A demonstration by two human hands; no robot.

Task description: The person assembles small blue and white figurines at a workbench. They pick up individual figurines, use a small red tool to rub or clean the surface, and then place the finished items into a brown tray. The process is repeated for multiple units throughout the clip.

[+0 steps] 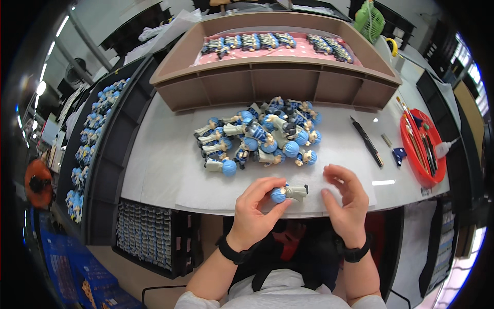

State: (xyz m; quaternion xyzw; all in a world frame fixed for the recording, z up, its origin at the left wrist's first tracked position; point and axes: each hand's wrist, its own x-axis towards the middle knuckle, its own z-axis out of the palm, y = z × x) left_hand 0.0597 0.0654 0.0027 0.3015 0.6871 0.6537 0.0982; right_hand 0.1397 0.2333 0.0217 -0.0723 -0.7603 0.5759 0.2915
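Your left hand (253,206) grips a small blue-haired figurine (296,192) between thumb and fingers, at the head end. The figurine lies sideways near the front edge of the worktable (149,167), its pale legs and dark feet pointing to your right; whether it rests on the surface, you cannot tell from here. Your right hand (350,203) is open just beside those feet, fingers parted and curved, a little blurred.

Straight ahead of you, a jumbled heap of similar figurines (291,149) stands between your hands and the brown bin (309,82). The bin's high front wall rises just behind the heap; inside, figurines lie in two groups of rows on a pink dotted cloth (302,53).

To your right, a black pen (367,141) lies slantwise, with a short metal piece (386,139) and a small dark blue piece (398,156) near it. Beyond them, a red tray (439,177) holds slim brushes (415,136) and a white nozzle bottle (442,150) that leans over its rim. A green fan (369,20) stands past the bin's far right corner.

On your left, a long black tray (109,198) filled with more blue-haired figures hems in the table's side; below the edge sits a black crate (144,261) of closely packed pieces.
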